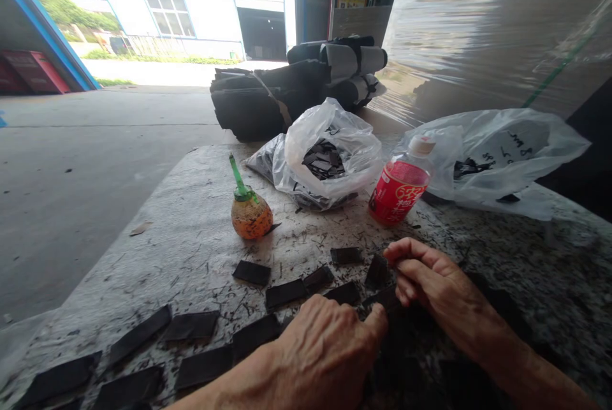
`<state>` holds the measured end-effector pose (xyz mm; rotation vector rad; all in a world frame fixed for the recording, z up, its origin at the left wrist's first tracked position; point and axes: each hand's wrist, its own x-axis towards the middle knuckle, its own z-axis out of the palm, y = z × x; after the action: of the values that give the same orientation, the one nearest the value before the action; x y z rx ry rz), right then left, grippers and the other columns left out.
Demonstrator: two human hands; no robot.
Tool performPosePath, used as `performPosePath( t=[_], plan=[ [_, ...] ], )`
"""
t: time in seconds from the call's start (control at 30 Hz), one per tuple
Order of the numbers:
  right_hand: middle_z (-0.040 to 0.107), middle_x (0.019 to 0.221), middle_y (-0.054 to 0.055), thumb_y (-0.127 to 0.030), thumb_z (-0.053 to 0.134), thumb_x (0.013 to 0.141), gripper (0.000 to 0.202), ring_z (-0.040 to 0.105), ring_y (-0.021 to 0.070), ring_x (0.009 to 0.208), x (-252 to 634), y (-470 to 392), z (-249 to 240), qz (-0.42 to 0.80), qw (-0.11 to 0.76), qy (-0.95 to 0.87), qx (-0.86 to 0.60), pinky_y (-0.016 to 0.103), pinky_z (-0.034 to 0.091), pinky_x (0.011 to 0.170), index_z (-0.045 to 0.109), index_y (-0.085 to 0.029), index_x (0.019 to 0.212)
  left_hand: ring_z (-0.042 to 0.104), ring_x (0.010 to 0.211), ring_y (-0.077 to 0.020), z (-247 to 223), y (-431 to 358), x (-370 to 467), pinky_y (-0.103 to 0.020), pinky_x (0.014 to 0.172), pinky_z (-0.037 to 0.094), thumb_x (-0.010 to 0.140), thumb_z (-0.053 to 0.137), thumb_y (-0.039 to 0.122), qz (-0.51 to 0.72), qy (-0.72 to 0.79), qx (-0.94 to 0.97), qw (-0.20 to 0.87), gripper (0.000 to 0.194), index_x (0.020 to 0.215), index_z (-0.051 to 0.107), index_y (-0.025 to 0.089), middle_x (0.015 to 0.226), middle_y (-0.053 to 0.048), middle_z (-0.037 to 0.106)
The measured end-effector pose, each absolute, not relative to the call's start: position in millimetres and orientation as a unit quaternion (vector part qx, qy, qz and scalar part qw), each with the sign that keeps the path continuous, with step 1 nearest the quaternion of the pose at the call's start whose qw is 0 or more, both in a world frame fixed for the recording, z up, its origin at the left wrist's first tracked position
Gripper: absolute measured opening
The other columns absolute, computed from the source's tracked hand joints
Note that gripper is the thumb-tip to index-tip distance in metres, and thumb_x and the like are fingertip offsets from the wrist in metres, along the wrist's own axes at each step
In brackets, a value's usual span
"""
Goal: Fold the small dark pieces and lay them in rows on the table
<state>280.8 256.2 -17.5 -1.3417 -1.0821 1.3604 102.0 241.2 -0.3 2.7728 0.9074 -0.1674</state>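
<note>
Several flat black rectangular pieces [252, 272] lie scattered over a speckled stone slab [191, 231]. My left hand [325, 352] rests knuckles up on the slab, its thumb and fingers pressed on a black piece beneath it. My right hand [430, 285] is curled with its fingers pinching a small black piece [377, 271] at the near middle. The two hands almost touch at the thumbs. What lies under the palms is hidden.
A round orange bottle with a green spout [249, 212] stands mid-slab. A red-labelled plastic bottle [400, 188] leans beside open clear bags [329, 155] of black pieces and another bag [497, 155]. Black rolls [287, 88] and a wrapped pallet [478, 34] stand behind; concrete floor lies left.
</note>
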Motion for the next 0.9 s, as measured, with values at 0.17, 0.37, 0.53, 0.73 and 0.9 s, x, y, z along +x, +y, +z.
performPosePath(
  t=[0.17,0.37,0.53,0.73,0.9],
  plan=[
    [0.051,0.068,-0.005,-0.024,0.063,0.064,0.014,0.033,0.0019,0.041,295.8,267.1,-9.4,0.562,0.548,-0.356,-0.508,0.017,0.034,0.041,0.056,-0.019,0.076,0.055,0.048,-0.0205,-16.2,235.5,104.0,-0.03,0.041,0.028,0.074,0.046,0.015,-0.014,0.311,0.948,0.059,0.051,0.124,0.037,0.014,0.067,-0.003,0.063],
    [0.051,0.063,-0.006,-0.027,0.071,0.066,0.019,0.035,0.0005,0.038,307.7,259.6,-5.7,0.558,0.523,-0.364,-0.531,0.015,0.03,0.036,0.061,-0.018,0.081,0.051,0.047,-0.0184,-8.2,235.0,98.8,-0.03,0.042,0.023,0.069,0.041,0.01,-0.007,0.314,0.946,0.081,0.042,0.109,0.045,0.021,0.067,0.001,0.061],
    [0.043,0.052,-0.01,-0.037,0.074,0.065,0.029,0.03,0.0002,0.033,307.2,250.0,-10.5,0.555,0.475,-0.392,-0.559,0.016,0.027,0.033,0.06,-0.017,0.079,0.051,0.047,-0.0165,2.6,237.7,98.7,-0.028,0.043,0.026,0.068,0.04,0.009,-0.038,0.334,0.932,0.134,0.041,0.106,0.044,0.025,0.068,0.002,0.062],
    [0.036,0.044,-0.011,-0.047,0.074,0.062,0.036,0.028,0.0029,0.037,311.0,250.0,-8.4,0.543,0.428,-0.41,-0.595,0.016,0.023,0.035,0.056,-0.018,0.075,0.059,0.062,-0.0167,18.2,232.6,97.9,-0.025,0.054,0.039,0.072,0.045,0.008,-0.078,0.367,0.908,0.187,0.037,0.106,0.049,0.022,0.078,-0.002,0.064],
    [0.045,0.052,-0.008,-0.047,0.066,0.072,0.03,0.036,0.0046,0.044,303.2,235.6,-2.1,0.569,0.34,-0.483,-0.572,0.017,0.029,0.041,0.061,-0.019,0.082,0.059,0.07,-0.0163,24.1,229.4,88.3,-0.022,0.06,0.043,0.083,0.044,0.021,0.05,0.401,0.857,0.319,0.043,0.126,0.038,0.024,0.078,-0.001,0.064]
  ],
)
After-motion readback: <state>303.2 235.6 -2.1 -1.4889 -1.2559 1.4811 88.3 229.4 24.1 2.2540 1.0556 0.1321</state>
